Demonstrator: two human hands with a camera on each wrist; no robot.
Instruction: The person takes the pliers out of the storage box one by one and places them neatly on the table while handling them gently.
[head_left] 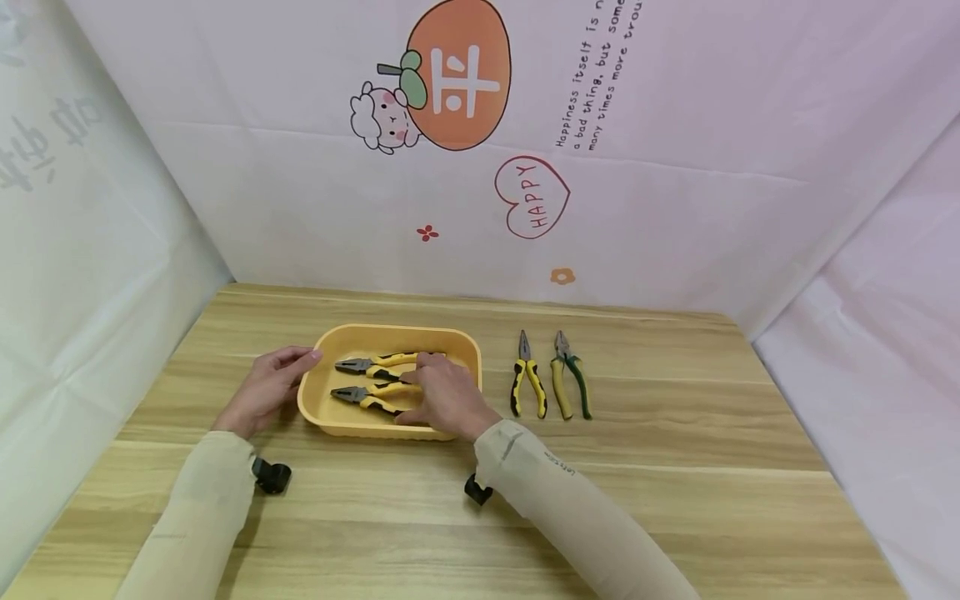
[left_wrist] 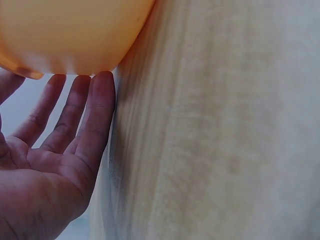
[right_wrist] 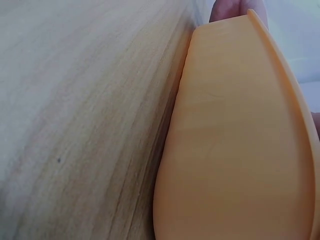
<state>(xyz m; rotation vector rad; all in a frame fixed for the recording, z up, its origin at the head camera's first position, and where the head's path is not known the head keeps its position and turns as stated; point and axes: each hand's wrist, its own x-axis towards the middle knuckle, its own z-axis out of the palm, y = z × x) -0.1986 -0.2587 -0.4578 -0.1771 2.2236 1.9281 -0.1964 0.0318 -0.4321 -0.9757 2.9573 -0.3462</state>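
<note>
A yellow-orange plastic bin (head_left: 313,412) stands on the table. In it lie two pairs of combination pliers with yellow-and-black handles, the upper pliers (head_left: 352,366) and the lower pliers (head_left: 349,394), jaws toward the left. My left hand (head_left: 270,385) is at the bin's left end, thumb at the rim; in the left wrist view its fairly straight fingers (left_wrist: 97,100) touch the outer wall. My right hand (head_left: 448,398) reaches over the front right rim, fingers and thumb spread about the plier handles. I cannot tell whether it grips them. The right wrist view mostly shows the bin's outer side.
Right of the bin lie long-nose pliers (head_left: 522,367) with yellow-and-black handles. Beside them are pliers (head_left: 576,364) with one yellowish and one green handle. A wood-grain table (head_left: 675,433) bears everything. Behind it hangs a printed white cloth (head_left: 660,233).
</note>
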